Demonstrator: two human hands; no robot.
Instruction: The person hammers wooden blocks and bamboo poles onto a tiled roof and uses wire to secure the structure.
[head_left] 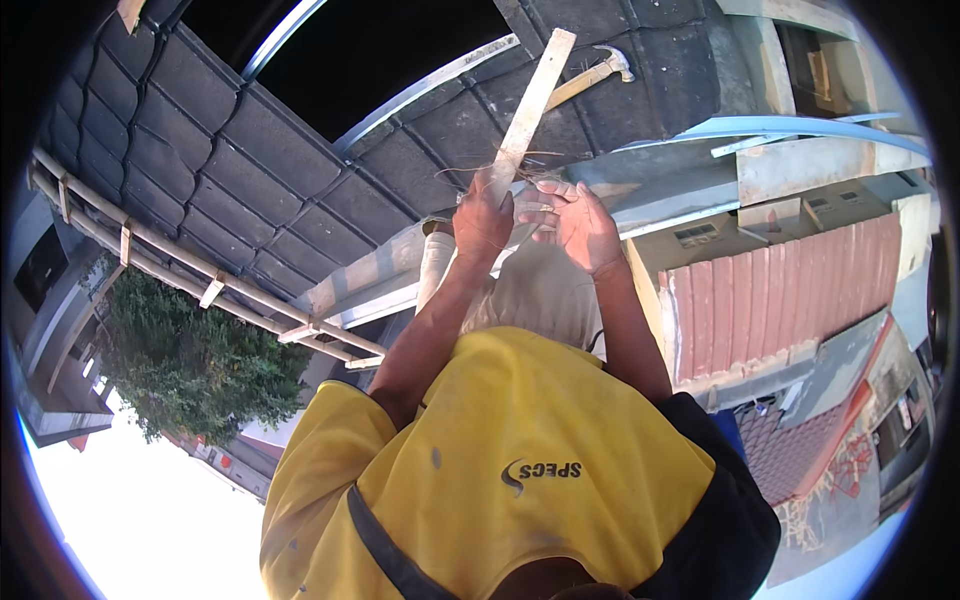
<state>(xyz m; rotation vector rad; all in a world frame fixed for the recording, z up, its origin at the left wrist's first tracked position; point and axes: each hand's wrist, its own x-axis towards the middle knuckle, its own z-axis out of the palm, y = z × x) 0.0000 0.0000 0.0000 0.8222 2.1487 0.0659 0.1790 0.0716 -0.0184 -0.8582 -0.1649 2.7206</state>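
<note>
My left hand (483,222) is closed round the lower end of a flat, pale wooden strip (535,100). The strip slants up and to the right over the dark roof tiles. Close beside it on the right, my right hand (585,230) has its palm showing and its fingers apart, with nothing plainly in it. Several thin brown wires or fibres (535,153) stick out around the strip just above both hands; what they are fixed to is hidden. A claw hammer (590,80) with a wooden handle lies on the tiles, partly behind the strip.
Dark roof tiles (215,130) spread across the left. Beyond the near tiles is a dark opening with a pale metal edge (425,90). A pole ladder (190,262) runs along the roof's lower left edge, above a tree (195,350). A reddish corrugated roof (785,295) lies at right.
</note>
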